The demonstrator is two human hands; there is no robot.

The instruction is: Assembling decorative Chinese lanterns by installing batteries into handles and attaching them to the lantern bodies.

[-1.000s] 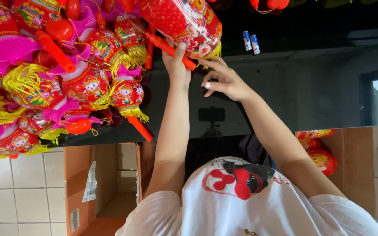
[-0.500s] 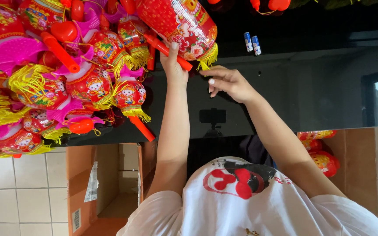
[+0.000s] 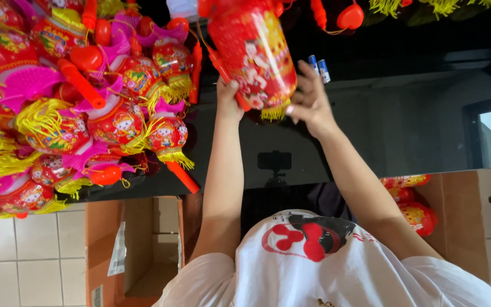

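A: Head view: where is the red lantern (image 3: 254,54)?
B: Far centre, over the black table (image 3: 370,131); left hand (image 3: 228,96) grips its red handle, right hand (image 3: 309,99) fingers press its tasselled end.
A: Containers?
B: Right cardboard box (image 3: 456,227) holds lanterns; near-left open box's (image 3: 143,250) contents cannot be told.

Both bare arms stretch toward the upper middle of the frame. The left hand (image 3: 228,98) is curled in a closed grip, and the right hand (image 3: 309,102) has its fingers (image 3: 305,75) spread and pressing.
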